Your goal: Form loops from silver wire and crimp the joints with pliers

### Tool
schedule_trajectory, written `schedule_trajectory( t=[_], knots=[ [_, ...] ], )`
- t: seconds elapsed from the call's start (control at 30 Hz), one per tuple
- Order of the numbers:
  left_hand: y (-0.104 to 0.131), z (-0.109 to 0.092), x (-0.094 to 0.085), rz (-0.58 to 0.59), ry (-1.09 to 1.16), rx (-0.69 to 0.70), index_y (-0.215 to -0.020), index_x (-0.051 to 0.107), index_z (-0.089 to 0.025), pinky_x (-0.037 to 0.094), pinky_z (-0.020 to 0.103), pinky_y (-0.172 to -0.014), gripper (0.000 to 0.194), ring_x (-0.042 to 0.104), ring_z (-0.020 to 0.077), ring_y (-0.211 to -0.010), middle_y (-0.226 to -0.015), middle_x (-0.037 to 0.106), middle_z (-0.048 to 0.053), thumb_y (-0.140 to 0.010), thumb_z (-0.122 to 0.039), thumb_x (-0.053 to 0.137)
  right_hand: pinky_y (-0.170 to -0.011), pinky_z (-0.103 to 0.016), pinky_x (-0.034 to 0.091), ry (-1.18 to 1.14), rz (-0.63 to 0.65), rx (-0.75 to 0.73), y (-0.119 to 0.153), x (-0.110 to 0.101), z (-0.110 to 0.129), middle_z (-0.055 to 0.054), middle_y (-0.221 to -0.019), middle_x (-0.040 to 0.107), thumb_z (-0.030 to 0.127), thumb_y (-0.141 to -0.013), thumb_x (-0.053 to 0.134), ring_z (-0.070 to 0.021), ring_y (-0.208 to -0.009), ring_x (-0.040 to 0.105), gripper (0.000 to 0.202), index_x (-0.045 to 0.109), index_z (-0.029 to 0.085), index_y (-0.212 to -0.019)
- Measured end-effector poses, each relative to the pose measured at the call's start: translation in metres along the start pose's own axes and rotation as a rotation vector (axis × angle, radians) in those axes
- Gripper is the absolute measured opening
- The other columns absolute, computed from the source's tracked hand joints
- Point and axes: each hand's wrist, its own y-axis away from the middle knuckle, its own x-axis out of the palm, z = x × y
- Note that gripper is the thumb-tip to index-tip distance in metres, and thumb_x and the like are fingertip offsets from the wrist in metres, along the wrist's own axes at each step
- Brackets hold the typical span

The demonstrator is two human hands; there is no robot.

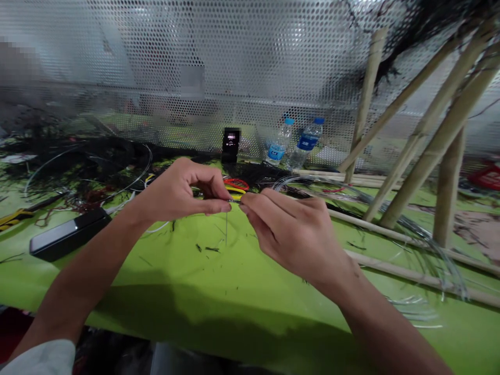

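My left hand (pixel 183 190) is closed in a pinch, thumb against forefinger, on a thin metal wire (pixel 226 229). One end of this wire hangs straight down below the fingertips. My right hand (pixel 295 229) is closed too, its fingertips pinching the wire close beside the left ones. A small silvery bit of it shows in the narrow gap between the two hands. The fingers cover the rest. Both hands are above the green tabletop (pixel 234 302), where short black scraps (pixel 212 249) lie below them.
A black box-shaped device (pixel 70 234) lies at left, near a yellow-black tool handle (pixel 15 217). A phone (pixel 230 146) and two water bottles (pixel 279 143) stand by the perforated metal panel (pixel 156 62). Bamboo poles (pixel 441 120) lean at right, with clear strands (pixel 441 255) over flat sticks.
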Motion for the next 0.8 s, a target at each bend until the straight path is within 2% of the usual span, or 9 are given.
schedule_trajectory(
  t=[0.2,0.33,0.4,0.47,0.53,0.6,0.63,0.7,0.8],
  knots=[
    [0.006,-0.006,0.005,-0.131,-0.496,0.274,-0.081,0.072,-0.022,0.044,0.024,-0.056,0.015,0.063,0.0113,-0.056,-0.067,0.073,-0.001,-0.091,-0.033,0.073,-0.052,-0.027,0.026,-0.122,0.015,0.090,-0.001,0.004,-0.001,0.001,-0.069,0.061,0.016,-0.102,0.050,-0.0096,-0.055,0.046,0.022,0.066,0.017,-0.087],
    [0.008,-0.005,0.014,-0.222,-0.822,0.432,-0.079,0.069,-0.022,0.040,0.026,-0.054,0.020,0.061,0.0111,-0.056,-0.065,0.071,-0.002,-0.097,-0.027,0.062,-0.055,-0.026,0.031,-0.218,0.026,0.200,-0.003,0.005,0.000,0.001,-0.068,0.061,0.018,-0.101,0.052,-0.0108,-0.057,0.047,0.020,0.067,0.018,-0.088],
    [0.008,-0.005,0.019,-0.228,-0.944,0.471,-0.073,0.066,-0.022,0.037,0.029,-0.052,0.028,0.060,0.0122,-0.054,-0.061,0.067,-0.001,-0.099,-0.023,0.057,-0.054,-0.026,0.031,-0.301,0.051,0.286,-0.005,0.004,-0.001,0.004,-0.061,0.055,0.020,-0.100,0.054,-0.0099,-0.053,0.041,0.021,0.066,0.019,-0.084],
    [0.008,-0.006,0.025,-0.210,-0.975,0.448,-0.070,0.065,-0.021,0.035,0.030,-0.050,0.033,0.057,0.0128,-0.051,-0.056,0.063,-0.001,-0.100,-0.021,0.053,-0.051,-0.025,0.029,-0.399,0.100,0.366,-0.008,0.002,-0.002,0.005,-0.057,0.052,0.021,-0.100,0.055,-0.0092,-0.050,0.038,0.022,0.067,0.019,-0.081],
    [0.007,-0.008,0.030,-0.271,-0.913,0.357,-0.072,0.067,-0.021,0.036,0.028,-0.050,0.031,0.057,0.0126,-0.051,-0.057,0.063,0.000,-0.100,-0.024,0.056,-0.049,-0.025,0.028,-0.439,0.114,0.397,-0.009,0.000,-0.003,0.006,-0.057,0.052,0.021,-0.101,0.055,-0.0089,-0.050,0.038,0.022,0.068,0.019,-0.083],
    [0.006,-0.012,0.032,-0.365,-0.754,0.207,-0.075,0.068,-0.020,0.038,0.026,-0.051,0.023,0.058,0.0114,-0.052,-0.059,0.065,-0.001,-0.095,-0.030,0.066,-0.051,-0.025,0.030,-0.386,0.057,0.374,-0.009,0.000,-0.004,0.005,-0.058,0.055,0.021,-0.101,0.056,-0.0088,-0.050,0.040,0.019,0.067,0.019,-0.086],
    [0.006,-0.015,0.032,-0.369,-0.631,0.119,-0.075,0.068,-0.019,0.038,0.024,-0.050,0.022,0.058,0.0106,-0.051,-0.058,0.065,-0.002,-0.092,-0.033,0.070,-0.052,-0.025,0.031,-0.332,0.017,0.348,-0.008,0.000,-0.004,0.005,-0.059,0.055,0.021,-0.100,0.056,-0.0089,-0.049,0.041,0.017,0.066,0.018,-0.087],
    [0.005,-0.020,0.028,-0.250,-0.326,-0.052,-0.076,0.070,-0.018,0.042,0.021,-0.049,0.025,0.060,0.0098,-0.051,-0.058,0.066,-0.002,-0.092,-0.037,0.071,-0.052,-0.026,0.030,-0.225,-0.021,0.271,-0.007,0.001,-0.004,0.003,-0.062,0.057,0.021,-0.101,0.053,-0.0094,-0.049,0.043,0.016,0.063,0.018,-0.089],
    [0.004,-0.023,0.023,-0.076,0.058,-0.179,-0.081,0.075,-0.016,0.049,0.019,-0.052,0.030,0.067,0.0105,-0.056,-0.069,0.074,0.001,-0.098,-0.038,0.063,-0.052,-0.027,0.028,-0.145,0.037,0.164,-0.005,0.003,-0.006,0.001,-0.068,0.060,0.022,-0.104,0.046,-0.0104,-0.052,0.045,0.019,0.061,0.018,-0.093]
  ],
)
